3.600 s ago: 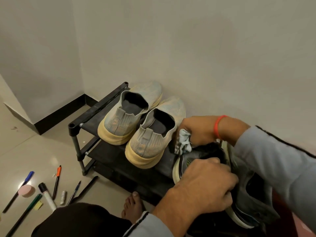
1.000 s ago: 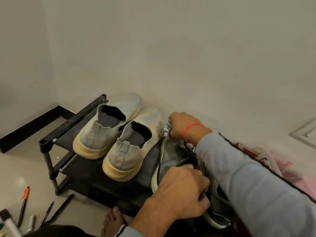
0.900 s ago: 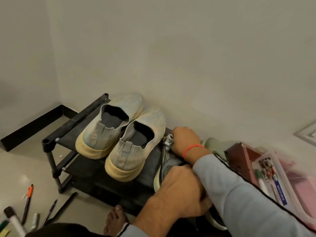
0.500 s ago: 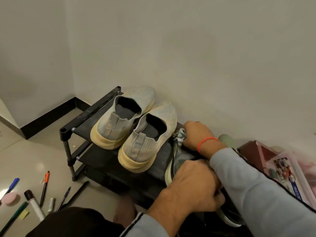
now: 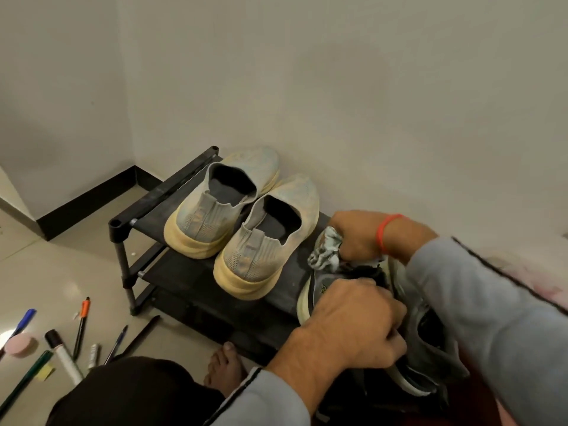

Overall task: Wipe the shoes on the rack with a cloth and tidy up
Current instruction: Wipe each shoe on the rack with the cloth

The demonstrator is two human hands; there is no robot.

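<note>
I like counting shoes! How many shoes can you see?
3: two pale shoes side by side on the rack, one dark shoe in the hands beside them. Its partner may be hidden.

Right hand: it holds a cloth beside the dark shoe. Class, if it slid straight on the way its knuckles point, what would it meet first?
Probably the nearer pale shoe: the right hand and its cloth point left toward it, though depth is unclear.

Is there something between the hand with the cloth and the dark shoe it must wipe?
Nothing visible. The right hand grips the cloth right at the front of the dark shoe, which the left hand holds at its opening.
</note>
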